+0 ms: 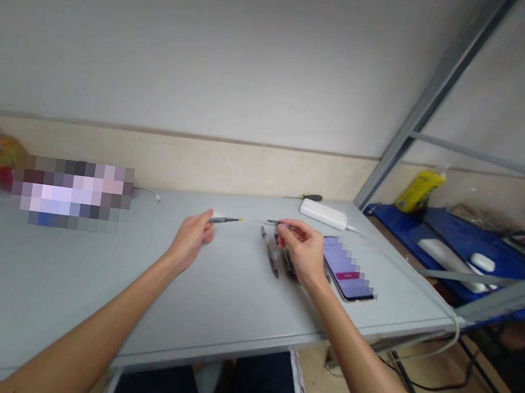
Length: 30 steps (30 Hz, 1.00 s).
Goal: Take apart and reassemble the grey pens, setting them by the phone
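My left hand (193, 238) is closed round a slim dark pen part (225, 220), whose yellowish tip points right. Across a small gap, my right hand (302, 245) pinches another thin dark pen part (274, 222) that points back toward the left one. Both are held above the grey table (209, 305). On the tabletop just left of my right hand lies a dark pen (270, 255). Under that hand is a dark cluster of things (288, 263), mostly hidden, which I cannot make out.
A phone (349, 269) with a lit screen lies right of my right hand. Behind it are a white power strip (324, 214) with a cable and a screwdriver (311, 198). A blurred-out object (72, 194) stands at left. A metal frame post (428, 115) rises at right, beside a blue surface.
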Motion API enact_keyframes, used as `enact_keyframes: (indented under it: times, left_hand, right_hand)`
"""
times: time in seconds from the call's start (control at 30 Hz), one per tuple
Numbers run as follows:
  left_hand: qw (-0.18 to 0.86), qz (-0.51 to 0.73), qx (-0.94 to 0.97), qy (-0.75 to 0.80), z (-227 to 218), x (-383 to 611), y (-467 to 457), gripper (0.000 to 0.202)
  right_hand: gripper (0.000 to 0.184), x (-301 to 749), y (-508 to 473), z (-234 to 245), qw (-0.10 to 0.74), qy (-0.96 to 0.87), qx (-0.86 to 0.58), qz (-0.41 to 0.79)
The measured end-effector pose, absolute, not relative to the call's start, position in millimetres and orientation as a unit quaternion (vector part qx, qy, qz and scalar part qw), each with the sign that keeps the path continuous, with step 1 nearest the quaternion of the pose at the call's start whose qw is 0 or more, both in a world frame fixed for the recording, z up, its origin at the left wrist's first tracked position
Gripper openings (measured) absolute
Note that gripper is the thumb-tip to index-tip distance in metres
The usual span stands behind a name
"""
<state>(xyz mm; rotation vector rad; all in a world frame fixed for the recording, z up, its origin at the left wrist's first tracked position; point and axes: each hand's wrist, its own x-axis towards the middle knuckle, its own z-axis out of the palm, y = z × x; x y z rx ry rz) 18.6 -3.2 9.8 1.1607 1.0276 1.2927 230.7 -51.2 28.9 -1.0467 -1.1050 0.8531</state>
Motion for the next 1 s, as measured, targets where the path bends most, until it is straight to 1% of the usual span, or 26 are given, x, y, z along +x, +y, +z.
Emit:
enact_keyframes:
  times: [0.2,0.43,0.67,0.73,0.87,0.93,1.0]
  left_hand:
    - [0.542,0.51,0.518,0.421,6.5,19.5,-3.9,0.047]
    - [0.546,0.469,0.553,0.42,4.2,21.3,-6.7,0.049]
    - [0.533,0.463,0.58,0.407,0.8,21.9,-4.7,0.047]
    - [0.522,0.468,0.593,0.397,-0.3,23.2,-5.7,0.043]
    - [0.481,0.475,0.633,0.379,1.3,26.1,-10.6,0.035]
    - [0.488,0.483,0.628,0.366,2.8,27.0,-12.1,0.03]
    - [0.521,0.496,0.595,0.359,4.2,27.2,-12.0,0.028]
  right_hand:
    - [0.022,225.2,-52.7,28.8,0.617,-0.495,-0.466,0.397]
    - [0.025,216.4,-55.6,25.9,0.577,-0.558,-0.471,0.366]
    - [0.028,218.7,-54.7,25.0,0.556,-0.562,-0.491,0.366]
    - [0.032,220.2,-55.2,23.7,0.547,-0.561,-0.504,0.364]
    - [0.05,224.1,-57.3,20.7,0.497,-0.567,-0.555,0.353]
    - [0.057,226.3,-57.6,19.7,0.476,-0.572,-0.581,0.331]
    - [0.059,228.3,-56.8,19.3,0.47,-0.578,-0.587,0.317]
